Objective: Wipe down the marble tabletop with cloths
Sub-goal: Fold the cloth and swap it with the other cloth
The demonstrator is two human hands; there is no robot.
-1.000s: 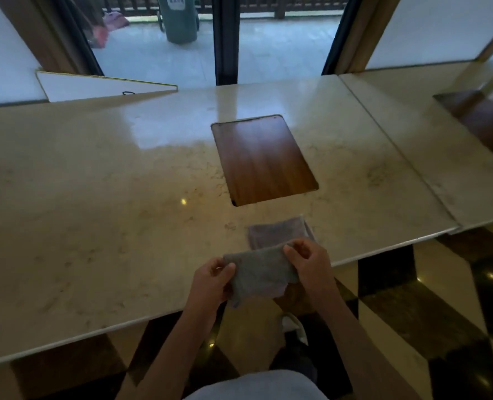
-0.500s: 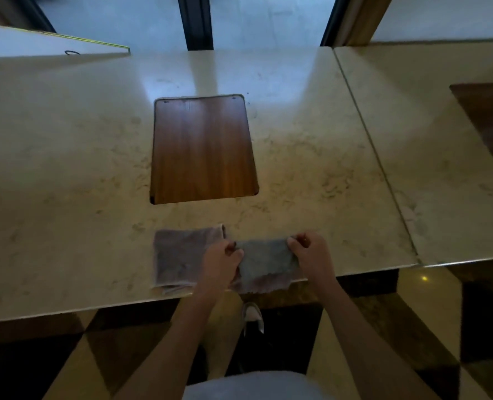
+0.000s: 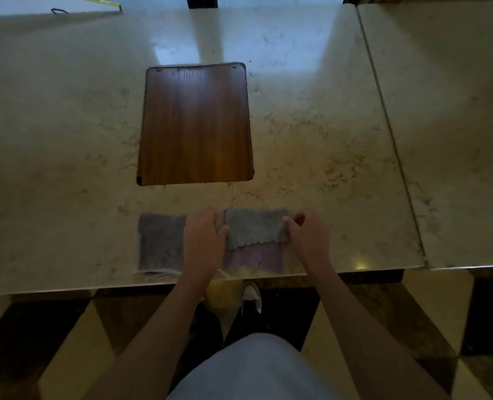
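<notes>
A grey cloth (image 3: 255, 228) lies on the beige marble tabletop (image 3: 66, 134) close to the near edge, folded over a purplish layer (image 3: 255, 258). My left hand (image 3: 203, 241) pinches its left edge and my right hand (image 3: 307, 238) pinches its right edge, both resting on the table. A second, purplish-grey folded cloth (image 3: 158, 245) lies flat just to the left, partly under my left hand.
A wooden inset panel (image 3: 196, 124) is set into the marble beyond the cloths. A seam (image 3: 389, 134) separates this slab from another marble slab on the right. A white board (image 3: 49, 7) lies at the far left. Checkered floor and a shoe (image 3: 251, 295) show below.
Both hands carried the grey cloth from over the table's edge onto the marble and laid it beside the other cloth. The view tilted down and closer.
</notes>
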